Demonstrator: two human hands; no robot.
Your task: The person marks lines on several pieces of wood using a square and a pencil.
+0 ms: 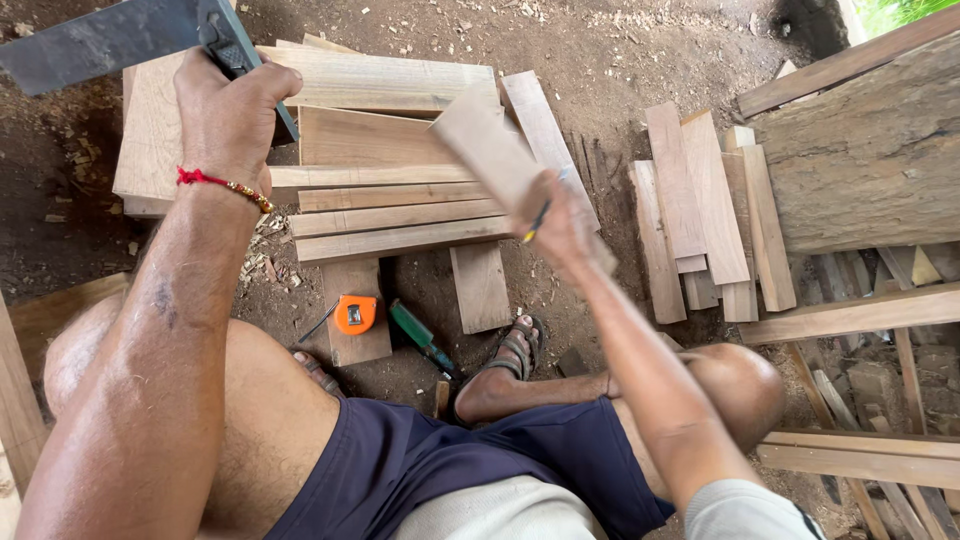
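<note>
The left hand (228,118) is closed tight round the stock of a grey try square (110,38) raised over stacked planks (390,215), an orange tape measure (355,314) lies on a wood offcut below, and the right hand (560,225) grips a short wooden board (485,148) plus a pencil (537,222), left of loose slats (700,215).

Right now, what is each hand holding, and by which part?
The left hand grips a try square at its stock. The right hand holds a short wooden board by its lower end, along with a pencil.
</note>
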